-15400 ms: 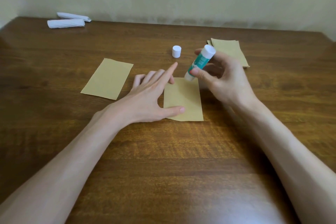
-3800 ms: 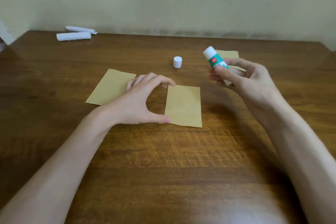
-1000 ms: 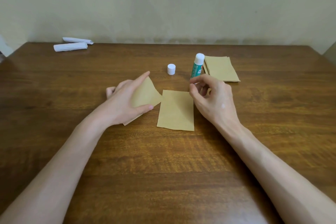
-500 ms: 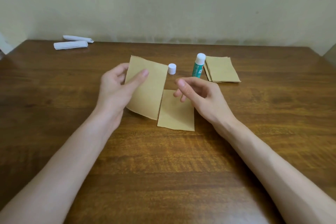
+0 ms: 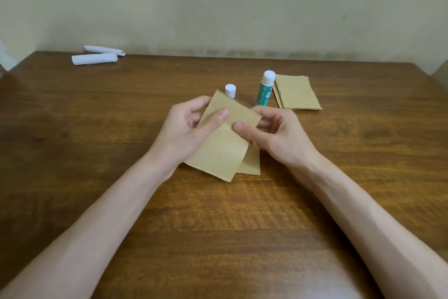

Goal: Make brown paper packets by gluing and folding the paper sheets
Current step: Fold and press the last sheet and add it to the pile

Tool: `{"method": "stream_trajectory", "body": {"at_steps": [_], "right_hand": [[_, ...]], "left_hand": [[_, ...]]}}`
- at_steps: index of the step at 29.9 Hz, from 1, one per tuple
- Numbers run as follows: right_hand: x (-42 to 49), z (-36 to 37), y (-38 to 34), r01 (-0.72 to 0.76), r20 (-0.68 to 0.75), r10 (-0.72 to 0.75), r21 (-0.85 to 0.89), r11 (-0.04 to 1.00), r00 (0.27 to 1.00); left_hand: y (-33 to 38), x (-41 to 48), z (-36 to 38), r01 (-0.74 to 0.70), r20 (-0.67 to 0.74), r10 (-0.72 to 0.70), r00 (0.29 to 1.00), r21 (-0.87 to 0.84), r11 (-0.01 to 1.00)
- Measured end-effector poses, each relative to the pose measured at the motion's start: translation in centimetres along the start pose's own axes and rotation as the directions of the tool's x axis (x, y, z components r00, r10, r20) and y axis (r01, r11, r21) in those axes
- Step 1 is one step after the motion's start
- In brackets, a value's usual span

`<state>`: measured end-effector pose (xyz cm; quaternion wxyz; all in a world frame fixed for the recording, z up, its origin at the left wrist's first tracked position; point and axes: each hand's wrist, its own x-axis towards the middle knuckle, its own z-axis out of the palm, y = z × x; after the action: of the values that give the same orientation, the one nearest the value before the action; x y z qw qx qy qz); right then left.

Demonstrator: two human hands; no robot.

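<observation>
The brown sheet (image 5: 223,138) was up, tilted, over the table (image 5: 97,153)! The left hand (image 5: 186,129) pinched its left edge, thumb in front. The right hand (image 5: 278,133) pinched the right edge. A second sheet (image 5: 252,165) lay flat underneath. Beyond, the glue stick (image 5: 265,89) stood upright between its white cap (image 5: 230,90) and a paper stack (image 5: 297,92).

Glue stick (image 5: 265,91) beside stack (image 5: 297,93), perhaps touching

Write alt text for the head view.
The left hand and right hand hold a brown paper sheet over a second sheet on a wooden table. Behind are a glue stick, a white cap and a sheet stack.
</observation>
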<state>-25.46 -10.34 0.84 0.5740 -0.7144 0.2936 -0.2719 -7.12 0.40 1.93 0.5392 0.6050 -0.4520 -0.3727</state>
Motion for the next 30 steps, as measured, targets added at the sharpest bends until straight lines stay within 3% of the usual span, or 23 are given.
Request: {"method": "stream_trajectory", "body": {"at_steps": [3, 7, 15, 17, 20, 22, 26, 30], "right_hand": [[0.2, -0.8, 0.1, -0.057, -0.072, 0.060, 0.048, 0.997, 0.996], [0.5, -1.8, 0.1, -0.117, -0.106, 0.118, 0.014, 0.993, 0.987], [0.5, -2.7, -0.2, -0.189, -0.153, 0.192, 0.036, 0.981, 0.969], [0.4, -3.0, -0.3, -0.179, -0.212, 0.203, 0.128, 0.975, 0.956], [0.4, -4.2, -0.4, -0.175, -0.258, 0.213, 0.164, 0.971, 0.942], [0.4, -5.0, -0.4, -0.177, -0.273, 0.215, 0.158, 0.971, 0.938], [0.6, -5.8, -0.2, -0.181, -0.292, 0.230, 0.185, 0.966, 0.928], [0.7, -5.7, -0.1, -0.188, -0.279, 0.235, 0.186, 0.964, 0.931]], "left_hand": [[0.1, 0.2, -0.7, 0.097, 0.075, -0.101, 0.992, 0.062, 0.993], [0.0, 0.5, -1.3, 0.148, 0.034, -0.154, 0.988, 0.125, 0.981], [-0.2, 0.7, -1.3, 0.129, -0.181, -0.115, 0.977, 0.070, 0.989], [-0.8, 0.9, -1.5, 0.079, -0.199, -0.034, 0.979, 0.224, 0.971], [-1.5, 0.8, -1.2, 0.001, -0.062, 0.051, 0.997, 0.639, 0.769], [-1.6, 0.6, -0.7, -0.021, -0.007, 0.046, 0.999, 0.805, 0.593], [-1.7, 0.0, 0.8, -0.078, 0.108, -0.052, 0.993, 0.913, 0.401], [-2.4, -1.0, 3.4, -0.128, 0.129, 0.022, 0.991, 0.922, 0.367]]}}
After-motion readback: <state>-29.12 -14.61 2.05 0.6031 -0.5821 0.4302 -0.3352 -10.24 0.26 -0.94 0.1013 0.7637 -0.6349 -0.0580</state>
